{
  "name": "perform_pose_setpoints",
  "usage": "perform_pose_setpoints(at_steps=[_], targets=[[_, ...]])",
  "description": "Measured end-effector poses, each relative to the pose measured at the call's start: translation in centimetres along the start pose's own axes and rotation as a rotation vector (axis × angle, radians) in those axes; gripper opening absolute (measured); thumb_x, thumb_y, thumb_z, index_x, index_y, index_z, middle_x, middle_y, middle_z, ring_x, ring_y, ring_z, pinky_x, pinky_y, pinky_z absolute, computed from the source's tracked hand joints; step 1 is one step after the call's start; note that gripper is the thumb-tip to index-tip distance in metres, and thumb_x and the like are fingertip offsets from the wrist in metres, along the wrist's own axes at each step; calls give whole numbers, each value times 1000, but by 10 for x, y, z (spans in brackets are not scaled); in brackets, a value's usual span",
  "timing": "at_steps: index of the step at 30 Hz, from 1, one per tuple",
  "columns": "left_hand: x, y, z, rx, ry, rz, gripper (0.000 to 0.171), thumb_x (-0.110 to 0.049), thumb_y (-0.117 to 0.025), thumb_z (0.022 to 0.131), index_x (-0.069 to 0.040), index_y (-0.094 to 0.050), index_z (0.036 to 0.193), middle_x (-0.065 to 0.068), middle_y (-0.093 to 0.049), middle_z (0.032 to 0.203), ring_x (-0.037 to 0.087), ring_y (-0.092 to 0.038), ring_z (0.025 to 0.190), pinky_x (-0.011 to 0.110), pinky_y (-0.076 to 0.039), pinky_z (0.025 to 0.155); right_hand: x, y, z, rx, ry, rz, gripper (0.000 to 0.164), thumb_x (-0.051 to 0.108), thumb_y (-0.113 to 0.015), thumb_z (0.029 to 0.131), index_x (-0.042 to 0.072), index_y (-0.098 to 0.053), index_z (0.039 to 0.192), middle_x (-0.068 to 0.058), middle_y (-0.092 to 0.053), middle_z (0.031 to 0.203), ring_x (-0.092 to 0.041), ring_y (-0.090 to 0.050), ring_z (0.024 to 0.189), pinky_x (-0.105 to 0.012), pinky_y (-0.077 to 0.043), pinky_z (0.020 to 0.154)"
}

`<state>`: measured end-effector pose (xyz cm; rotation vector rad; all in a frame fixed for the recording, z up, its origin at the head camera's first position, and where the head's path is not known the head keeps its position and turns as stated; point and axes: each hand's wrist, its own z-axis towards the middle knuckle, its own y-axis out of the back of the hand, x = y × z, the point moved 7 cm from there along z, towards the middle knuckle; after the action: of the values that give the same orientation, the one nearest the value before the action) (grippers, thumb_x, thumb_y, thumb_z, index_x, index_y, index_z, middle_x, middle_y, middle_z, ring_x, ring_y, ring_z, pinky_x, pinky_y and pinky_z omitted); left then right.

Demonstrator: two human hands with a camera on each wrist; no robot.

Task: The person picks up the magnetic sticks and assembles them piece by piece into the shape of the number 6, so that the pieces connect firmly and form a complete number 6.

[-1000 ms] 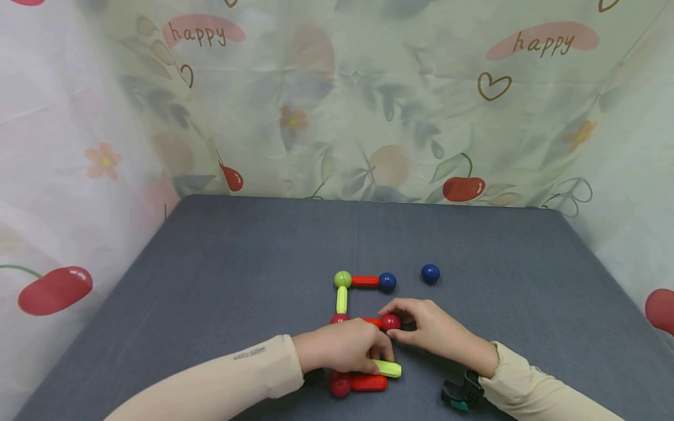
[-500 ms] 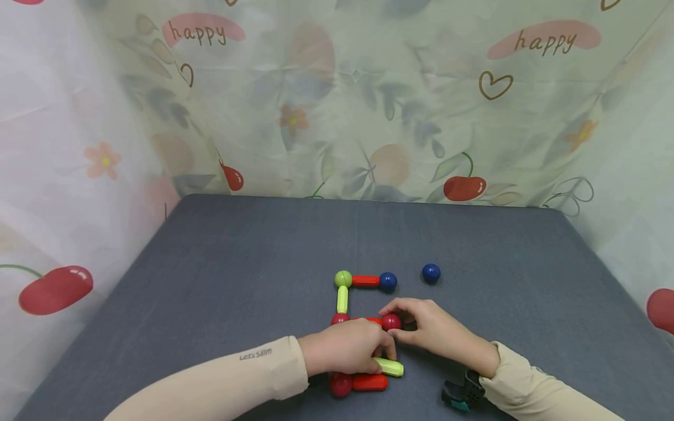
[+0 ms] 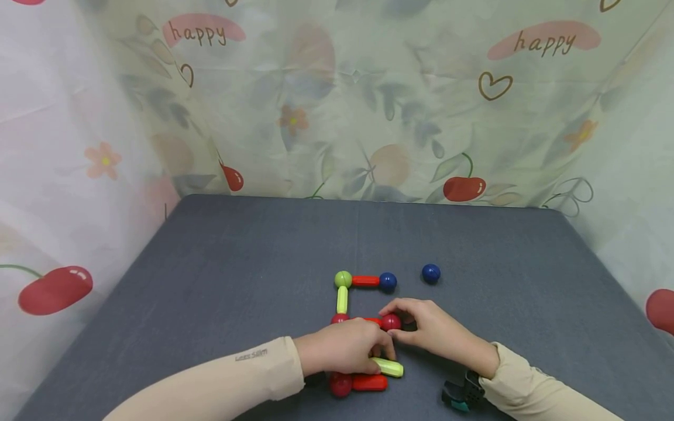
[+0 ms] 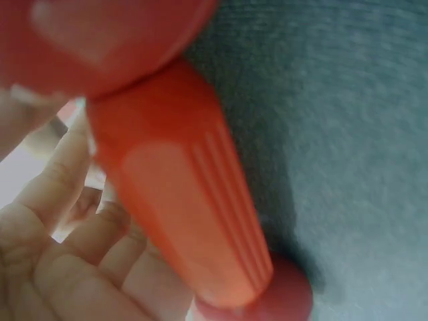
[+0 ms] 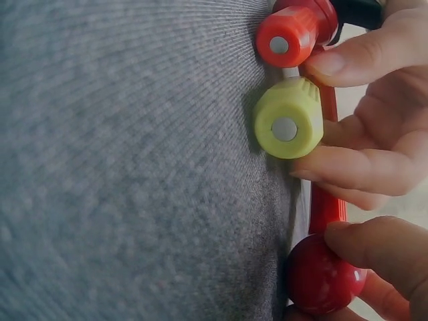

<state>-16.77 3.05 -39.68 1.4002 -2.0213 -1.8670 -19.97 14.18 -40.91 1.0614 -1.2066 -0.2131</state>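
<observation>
With its thumb and fingers my left hand (image 3: 347, 348) pinches a yellow-green magnetic rod (image 3: 388, 368), whose near end shows in the right wrist view. My right hand (image 3: 434, 328) holds a red ball (image 3: 391, 322) between thumb and fingers. That ball sits at the end of a red rod (image 3: 374, 320) running left to another red ball (image 3: 340, 318), partly covered by the left hand. Just below the held rod lies another red rod (image 3: 370, 383), joined to a red ball (image 3: 341, 385). A red rod (image 4: 180, 187) between two red balls fills the left wrist view.
Farther back, a green ball (image 3: 343, 279) joins a yellow-green rod (image 3: 342, 300) and a red rod (image 3: 365, 281) ending in a blue ball (image 3: 388, 282). A loose blue ball (image 3: 430, 273) lies to the right. Everything rests on a dark grey table (image 3: 253, 251) before a patterned curtain.
</observation>
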Motion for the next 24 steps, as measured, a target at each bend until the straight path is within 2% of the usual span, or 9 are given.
perform_pose_setpoints(at_steps=[6, 12, 16, 19, 24], targets=[[9, 18, -11, -73, -4, -174, 18, -13, -72, 87, -19, -71, 104, -13, -58, 83, -2, -54, 72, 14, -48, 67, 0, -1, 2, 10, -2, 7, 26, 22, -73, 87, 21, -65, 112, 9, -66, 104, -4, -61, 90, -26, -52, 80], [34, 45, -28, -224, 91, -356, 17, -11, -67, 91, -17, -71, 107, -8, -67, 93, 4, -60, 81, 22, -52, 75, 1, -2, 3, 11, -24, 1, 25, 24, -72, 87, 21, -65, 111, 11, -66, 101, -2, -60, 88, -26, -53, 82], [51, 57, -39, -308, 145, -402, 19, -11, -65, 91, -16, -70, 109, -5, -66, 96, 11, -61, 86, 27, -53, 74, 0, -2, 3, 7, -36, -8, 26, 24, -73, 87, 20, -66, 112, 12, -65, 101, -2, -59, 87, -27, -53, 83], [63, 58, -43, -339, 183, -395, 19, -11, -66, 91, -16, -69, 109, -5, -65, 95, 13, -60, 86, 27, -53, 72, -1, -2, 2, 8, -43, -15, 26, 24, -73, 87, 20, -66, 112, 12, -65, 101, -2, -59, 88, -28, -53, 83], [80, 49, -44, -334, 246, -389, 16, -14, -71, 88, -16, -69, 104, -4, -64, 91, 13, -58, 81, 28, -51, 69, -2, -3, 3, 7, -56, -21, 26, 24, -73, 87, 21, -66, 112, 13, -64, 102, -3, -59, 89, -28, -53, 84]])
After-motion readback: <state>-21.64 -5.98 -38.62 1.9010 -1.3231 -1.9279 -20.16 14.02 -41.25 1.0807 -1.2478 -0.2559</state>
